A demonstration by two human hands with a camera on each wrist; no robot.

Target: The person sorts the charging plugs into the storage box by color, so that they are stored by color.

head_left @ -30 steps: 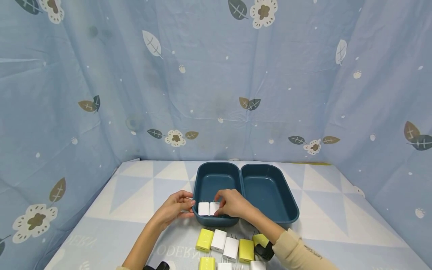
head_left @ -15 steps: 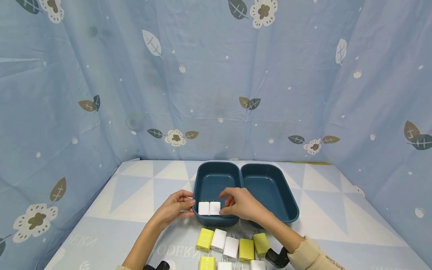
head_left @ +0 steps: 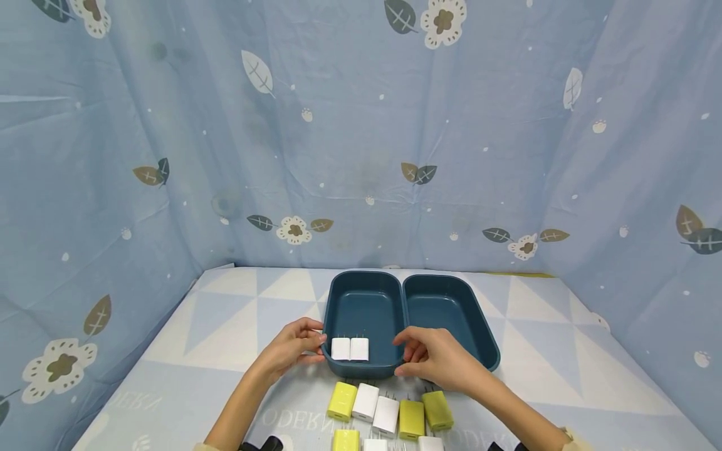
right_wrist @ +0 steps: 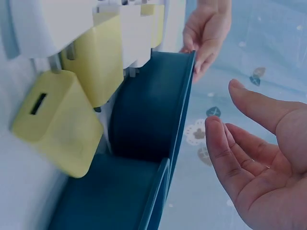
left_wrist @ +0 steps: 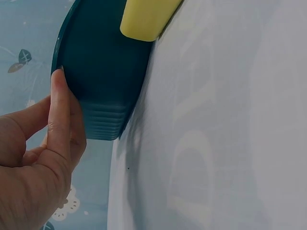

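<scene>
Two white plug-in chargers [head_left: 350, 349] stand side by side in the near left part of the left dark blue bin [head_left: 365, 371]. My left hand [head_left: 293, 343] rests against that bin's left side, its fingertips touching the wall near the rim, as the left wrist view also shows. My right hand [head_left: 442, 358] hovers by the seam between the bins, thumb and fingers apart, holding nothing. In the right wrist view, the right hand [right_wrist: 264, 153] has a clear gap between thumb and fingertips. In front of the bins lie yellow chargers [head_left: 341, 401] and white chargers [head_left: 386, 415].
A second dark blue bin [head_left: 487, 351] stands against the first on the right. Nearest me, another row of chargers [head_left: 346, 440] is cut off by the frame's lower edge. A patterned cloth [head_left: 558, 332] covers the table, and a blue curtain [head_left: 361, 138] surrounds it.
My right hand has let go of the second white charger and moved right, out of the left bin. The left hand has stayed at the bin's side.
</scene>
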